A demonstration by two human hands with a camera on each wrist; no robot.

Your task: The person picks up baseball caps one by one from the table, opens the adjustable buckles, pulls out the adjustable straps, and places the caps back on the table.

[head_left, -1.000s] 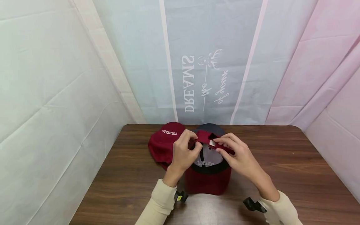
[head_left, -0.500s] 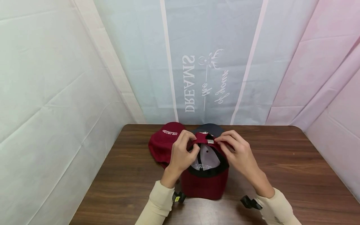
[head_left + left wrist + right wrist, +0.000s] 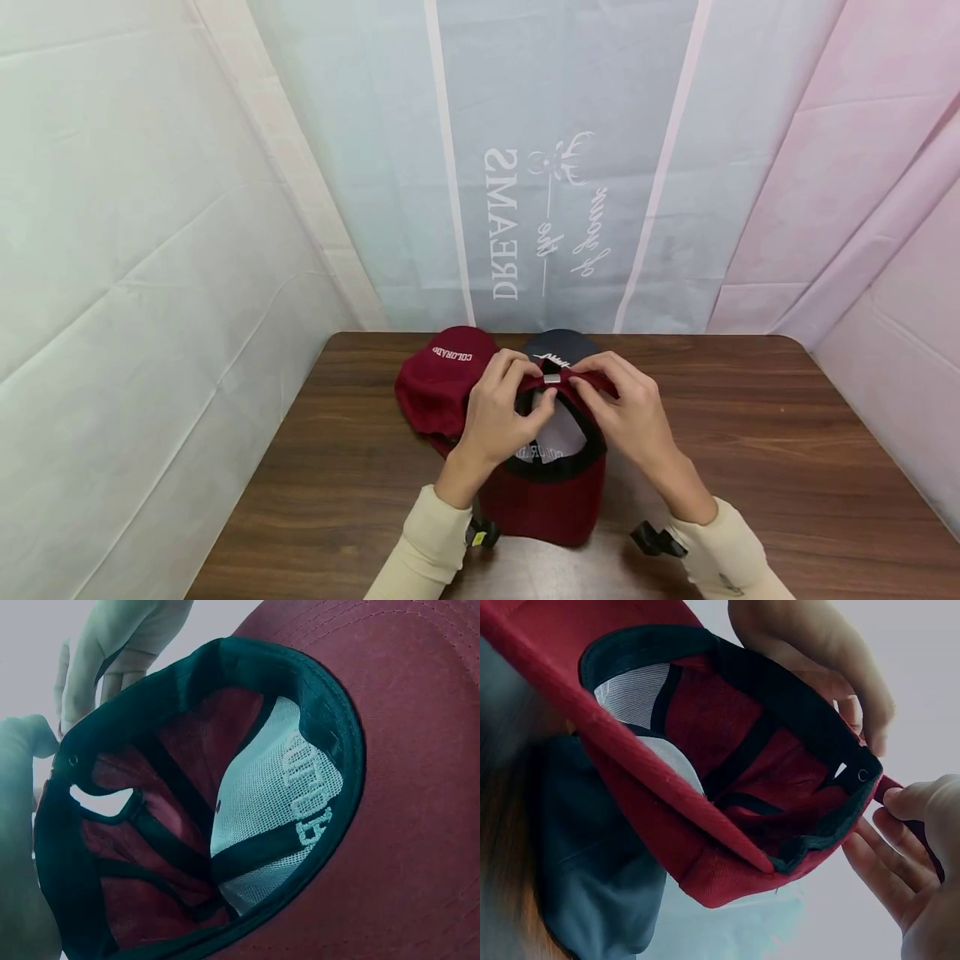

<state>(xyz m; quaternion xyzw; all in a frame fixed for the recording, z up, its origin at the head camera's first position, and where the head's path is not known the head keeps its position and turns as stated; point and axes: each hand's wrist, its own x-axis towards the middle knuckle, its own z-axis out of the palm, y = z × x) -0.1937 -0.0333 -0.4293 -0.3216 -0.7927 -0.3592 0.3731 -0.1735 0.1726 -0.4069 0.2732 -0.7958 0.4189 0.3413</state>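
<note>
A dark red baseball cap (image 3: pixel 546 508) is held upside down, its brim toward me and its open inside facing up. The left hand (image 3: pixel 498 417) pinches the cap's back edge left of the metal buckle (image 3: pixel 552 379). On the other side of the buckle, the right hand (image 3: pixel 633 408) holds the back strap between thumb and fingers. In the right wrist view, the strap's loose end (image 3: pixel 885 787) lies under the right thumb. The black sweatband (image 3: pixel 349 765) and a pale mesh panel (image 3: pixel 255 795) with reversed lettering show inside.
Another dark red cap (image 3: pixel 431 387) with white COLORADO lettering lies on the wooden table (image 3: pixel 750 433), beside the left hand. A dark blue-grey cap (image 3: pixel 561 343) with white stitching sits behind the held one. Fabric curtains (image 3: pixel 375 167) stand behind and at both sides.
The held cap has shifted slightly left and toward me, tilting. The right hand has moved left along the strap, closer to the left hand; more of the blue-grey cap's stitching shows.
</note>
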